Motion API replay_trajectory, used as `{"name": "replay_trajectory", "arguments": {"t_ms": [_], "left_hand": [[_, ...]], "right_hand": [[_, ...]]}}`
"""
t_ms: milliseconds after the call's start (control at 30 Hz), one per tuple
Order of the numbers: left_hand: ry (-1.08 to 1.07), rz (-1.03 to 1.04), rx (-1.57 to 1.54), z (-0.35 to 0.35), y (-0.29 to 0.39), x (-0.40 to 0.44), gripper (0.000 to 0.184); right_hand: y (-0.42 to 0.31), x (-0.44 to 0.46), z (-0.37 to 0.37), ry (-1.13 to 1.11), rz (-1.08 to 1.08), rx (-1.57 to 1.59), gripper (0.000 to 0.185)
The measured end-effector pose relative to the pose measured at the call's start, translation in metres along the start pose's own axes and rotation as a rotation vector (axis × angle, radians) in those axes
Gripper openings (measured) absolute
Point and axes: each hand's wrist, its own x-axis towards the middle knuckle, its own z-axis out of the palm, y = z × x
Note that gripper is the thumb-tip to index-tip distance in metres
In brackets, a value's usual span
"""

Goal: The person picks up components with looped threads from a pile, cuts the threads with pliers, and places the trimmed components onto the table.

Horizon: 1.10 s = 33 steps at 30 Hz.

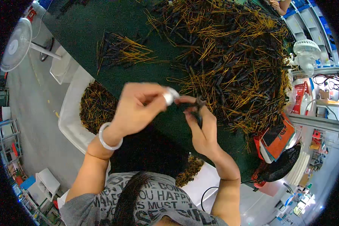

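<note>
My left hand (pixel 137 109) is raised over the dark green tabletop (pixel 158 132), with white coverings on its pinched fingertips and a pale bangle (pixel 110 135) at the wrist. It is slightly blurred, and whatever lies between the fingertips is hidden. Close by on the right, my right hand (pixel 203 132) has its thumb and fingers closed around small black parts (pixel 201 102); their exact kind is unclear. Beyond both hands spreads a large heap of black pieces with yellow wires (pixel 233 64). A smaller bunch of the same pieces (pixel 124 51) lies at the upper left.
At the left table edge, a white bin (pixel 69 120) holds more wired pieces. Fans stand left (pixel 17 45) and right (pixel 307 52). An orange-covered stack (pixel 280 137) and black bag (pixel 280 165) sit at the right. Another person's hand (pixel 277 5) appears top right.
</note>
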Motion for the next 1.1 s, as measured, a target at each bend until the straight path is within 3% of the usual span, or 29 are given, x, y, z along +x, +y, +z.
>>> {"name": "replay_trajectory", "arguments": {"t_ms": [67,100,133,233,300,333,400,467,533,667,1000,1100], "left_hand": [[0.267,0.348,0.507,-0.021,-0.012,0.017,0.012],[0.360,0.386,0.575,-0.032,-0.019,0.025,0.013],[0.406,0.255,0.618,-0.039,-0.019,0.032,0.015],[0.368,0.352,0.692,-0.055,-0.044,0.051,0.022],[0.354,0.398,0.910,-0.049,-0.050,0.058,0.032],[0.233,0.307,0.880,-0.046,-0.052,0.059,0.036],[0.167,0.476,1.037,-0.044,-0.071,0.069,0.031],[0.108,0.487,1.051,-0.041,-0.075,0.077,0.025],[0.063,0.461,1.294,-0.037,-0.076,0.085,0.020],[0.032,0.542,1.379,-0.033,-0.078,0.092,0.019],[-0.045,0.450,1.030,-0.012,-0.070,0.109,0.042],[-0.079,0.596,1.141,-0.008,-0.072,0.117,0.047]], "right_hand": [[0.002,0.001,-0.002,0.037,-0.010,0.039,0.031],[0.004,0.002,-0.002,0.039,-0.011,0.041,0.031],[0.006,0.002,-0.002,0.042,-0.038,0.041,0.030],[0.002,0.002,-0.001,0.028,-0.028,0.064,0.028],[-0.001,0.001,0.000,0.008,0.014,0.086,0.027],[-0.002,0.002,0.000,0.003,0.025,0.067,0.028],[-0.001,0.002,0.000,-0.005,0.035,0.045,0.028],[0.001,0.003,-0.001,0.005,-0.002,0.025,0.029],[0.000,0.003,-0.001,0.008,-0.007,0.018,0.029],[-0.005,0.002,-0.002,0.000,0.039,0.002,0.029],[-0.008,0.003,-0.004,0.012,0.022,-0.009,0.027],[-0.005,0.003,-0.005,0.000,0.015,-0.013,0.028]]}}
